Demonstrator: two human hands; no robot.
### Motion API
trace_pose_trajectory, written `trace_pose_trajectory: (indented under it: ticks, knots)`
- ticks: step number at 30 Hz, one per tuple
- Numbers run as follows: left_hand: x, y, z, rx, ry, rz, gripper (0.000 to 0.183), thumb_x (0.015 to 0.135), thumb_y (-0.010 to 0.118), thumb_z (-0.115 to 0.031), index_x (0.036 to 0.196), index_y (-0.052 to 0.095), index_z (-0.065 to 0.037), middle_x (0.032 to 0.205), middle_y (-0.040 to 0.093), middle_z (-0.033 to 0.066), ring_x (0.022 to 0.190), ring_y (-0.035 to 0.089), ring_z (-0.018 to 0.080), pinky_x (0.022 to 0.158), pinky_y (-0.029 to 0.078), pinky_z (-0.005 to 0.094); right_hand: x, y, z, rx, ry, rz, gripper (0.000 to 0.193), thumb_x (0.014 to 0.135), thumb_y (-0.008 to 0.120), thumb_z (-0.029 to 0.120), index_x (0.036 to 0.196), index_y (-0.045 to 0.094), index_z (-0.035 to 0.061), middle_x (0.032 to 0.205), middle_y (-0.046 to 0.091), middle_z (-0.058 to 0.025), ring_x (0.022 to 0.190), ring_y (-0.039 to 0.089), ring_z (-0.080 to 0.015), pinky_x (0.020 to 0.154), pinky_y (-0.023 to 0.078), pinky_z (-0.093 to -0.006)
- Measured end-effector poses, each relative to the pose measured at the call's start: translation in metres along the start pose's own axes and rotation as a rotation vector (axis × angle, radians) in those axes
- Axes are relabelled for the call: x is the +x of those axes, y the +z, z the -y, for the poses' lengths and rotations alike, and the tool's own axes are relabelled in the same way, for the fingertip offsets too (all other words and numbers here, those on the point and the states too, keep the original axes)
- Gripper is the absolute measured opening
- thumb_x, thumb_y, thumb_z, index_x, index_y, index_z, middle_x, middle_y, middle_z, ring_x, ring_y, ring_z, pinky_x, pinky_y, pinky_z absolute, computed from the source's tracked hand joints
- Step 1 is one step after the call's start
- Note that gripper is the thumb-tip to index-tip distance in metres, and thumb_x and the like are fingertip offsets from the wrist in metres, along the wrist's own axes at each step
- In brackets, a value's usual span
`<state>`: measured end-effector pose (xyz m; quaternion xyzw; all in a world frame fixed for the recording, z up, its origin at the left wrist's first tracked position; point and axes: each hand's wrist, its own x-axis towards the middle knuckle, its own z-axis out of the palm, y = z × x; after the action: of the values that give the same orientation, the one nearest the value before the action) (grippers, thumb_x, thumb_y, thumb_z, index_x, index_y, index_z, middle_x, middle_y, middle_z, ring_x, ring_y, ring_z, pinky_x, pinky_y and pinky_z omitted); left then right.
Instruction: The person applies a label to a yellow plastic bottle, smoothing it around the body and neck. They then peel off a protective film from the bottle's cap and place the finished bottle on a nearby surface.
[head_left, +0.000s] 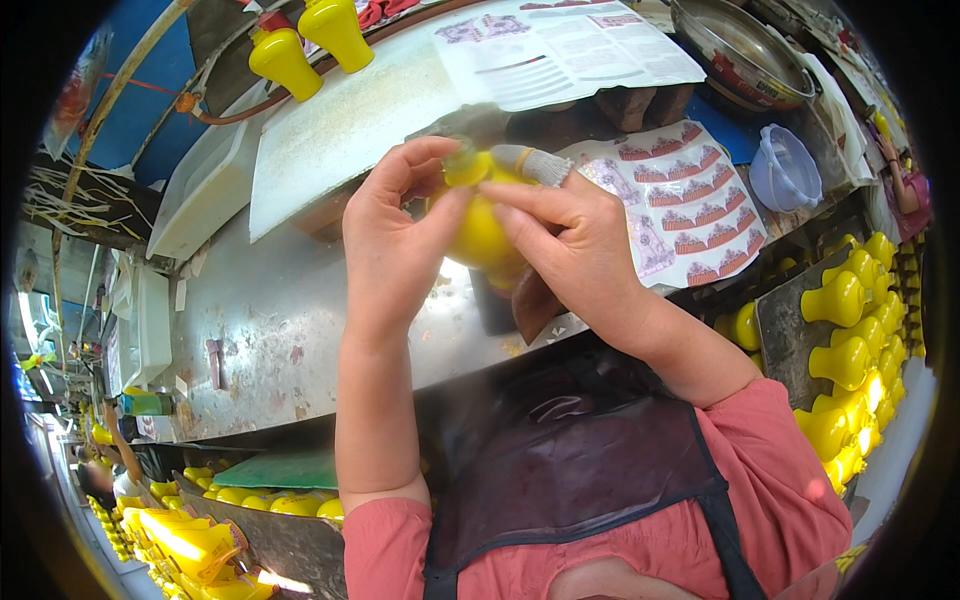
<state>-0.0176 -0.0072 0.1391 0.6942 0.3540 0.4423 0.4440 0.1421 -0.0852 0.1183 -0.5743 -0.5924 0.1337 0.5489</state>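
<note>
A glossy yellow vase (484, 238) is held up over the metal worktable (250, 330), its narrow neck near the top. My left hand (400, 215) is curled round the neck side, thumb and fingers closed on it. My right hand (575, 235) pinches at the vase's shoulder with thumb and fingertips. One right finger wears a grey-white knitted finger cover (535, 163). Whether a thin piece lies under the right fingertips is hidden. A brown flap-like piece (535, 305) shows beneath the vase.
A sheet of red and purple decals (690, 205) lies right of my hands, another printed sheet (570, 55) beyond. Two yellow vases (285, 62) stand far left. A lavender bucket (785, 170) and metal basin (745, 50) are at right. Racked yellow vases (845, 360) flank the table.
</note>
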Motion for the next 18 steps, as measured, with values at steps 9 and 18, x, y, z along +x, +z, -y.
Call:
trace_pose_trajectory:
  ticks: [9,18]
  knots:
    - [0.0005,0.0010,-0.0012,0.008,0.002,-0.006,0.036,0.087,0.071,0.003,0.122,0.067,0.000,0.109,0.072,0.0083,0.098,0.065,0.0122,0.093,0.051,0.0269,0.0003,0.0009,-0.0001,-0.013,-0.011,-0.003,0.021,0.088,0.073,0.014,0.106,0.081,0.0145,0.079,0.063,-0.0154,0.070,0.064,-0.0306,0.064,0.052,-0.0398]
    - [0.0002,0.0003,-0.0006,-0.009,0.004,0.000,0.036,0.086,0.071,0.003,0.122,0.067,-0.001,0.109,0.072,0.0077,0.097,0.064,0.0116,0.091,0.052,0.0266,0.0003,-0.0035,0.0016,0.044,0.035,0.044,0.030,0.086,0.074,0.015,0.116,0.077,0.0136,0.080,0.062,-0.0156,0.075,0.066,-0.0318,0.067,0.052,-0.0405]
